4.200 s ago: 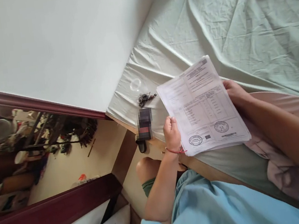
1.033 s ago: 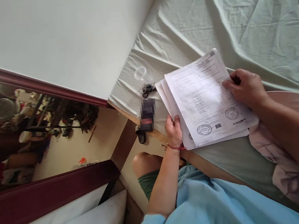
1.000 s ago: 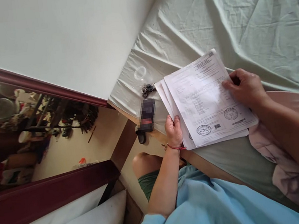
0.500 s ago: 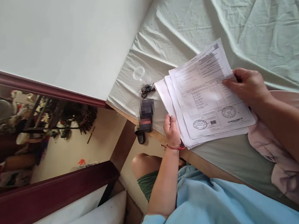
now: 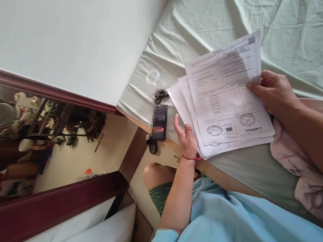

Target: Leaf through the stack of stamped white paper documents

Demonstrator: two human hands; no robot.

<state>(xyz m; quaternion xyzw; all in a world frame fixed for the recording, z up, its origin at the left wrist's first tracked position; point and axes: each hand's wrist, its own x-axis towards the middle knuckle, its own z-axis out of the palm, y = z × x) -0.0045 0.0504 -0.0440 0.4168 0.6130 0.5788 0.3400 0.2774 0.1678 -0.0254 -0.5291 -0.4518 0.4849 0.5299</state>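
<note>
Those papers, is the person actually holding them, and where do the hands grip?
The right hand pinches the top sheet at its right edge. The left hand supports the stack of papers from its lower left edge, fingers loosely open.

light blue sleeves, green shorts, red wrist string (image 5: 190, 158).

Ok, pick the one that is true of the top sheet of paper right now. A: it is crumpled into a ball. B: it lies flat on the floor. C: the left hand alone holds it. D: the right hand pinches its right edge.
D: the right hand grips the top sheet at its right edge, lifted off the stack of papers; the left hand is open beside the stack.
</note>
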